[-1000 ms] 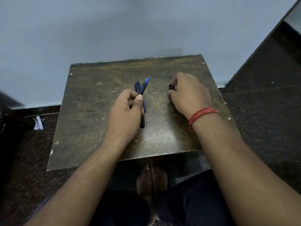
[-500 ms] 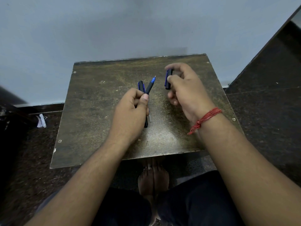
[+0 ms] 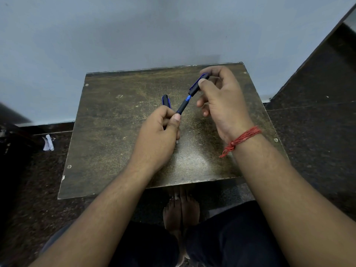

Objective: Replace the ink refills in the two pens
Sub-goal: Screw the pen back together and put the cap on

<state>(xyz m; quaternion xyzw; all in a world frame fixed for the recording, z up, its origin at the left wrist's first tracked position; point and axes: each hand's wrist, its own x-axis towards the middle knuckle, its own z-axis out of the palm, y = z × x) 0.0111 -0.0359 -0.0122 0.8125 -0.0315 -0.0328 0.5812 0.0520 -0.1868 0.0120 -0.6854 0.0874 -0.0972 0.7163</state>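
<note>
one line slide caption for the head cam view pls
Right hand brings a pen cap to the blue tip of an uncapped pen held, with a second pen, in the left hand.

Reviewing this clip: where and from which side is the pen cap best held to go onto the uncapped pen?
Probably by its closed far end, as the right hand pinches the pen cap now, coming from the right. Its open mouth points down-left at the blue tip of the uncapped pen in the left hand, so that end must stay clear.

Worn brown table (image 3: 115,151) against the wall; its top looks bare.
</note>
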